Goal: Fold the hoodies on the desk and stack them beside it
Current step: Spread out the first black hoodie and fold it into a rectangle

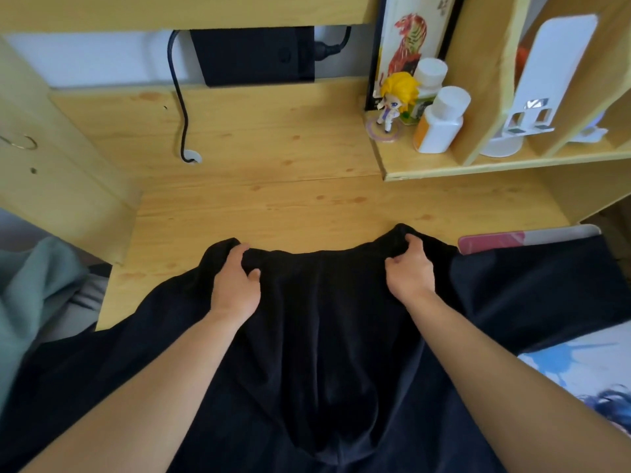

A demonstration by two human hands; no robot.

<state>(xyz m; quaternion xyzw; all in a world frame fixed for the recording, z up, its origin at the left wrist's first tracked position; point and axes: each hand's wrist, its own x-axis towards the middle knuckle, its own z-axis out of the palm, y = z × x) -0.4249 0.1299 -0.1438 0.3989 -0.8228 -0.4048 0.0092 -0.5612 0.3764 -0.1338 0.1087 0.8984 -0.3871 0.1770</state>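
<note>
Left hand (235, 281) and right hand (409, 268) each pinch a bunched fold at the far edge of the black hoodie (324, 336), fingers curled into the cloth. Garment lies at the desk's (273, 172) near edge, long axis running toward the wearer. Its lower part is cut off; hood and sleeves indistinguishable. Fabric dark, creased lengthwise.
</note>
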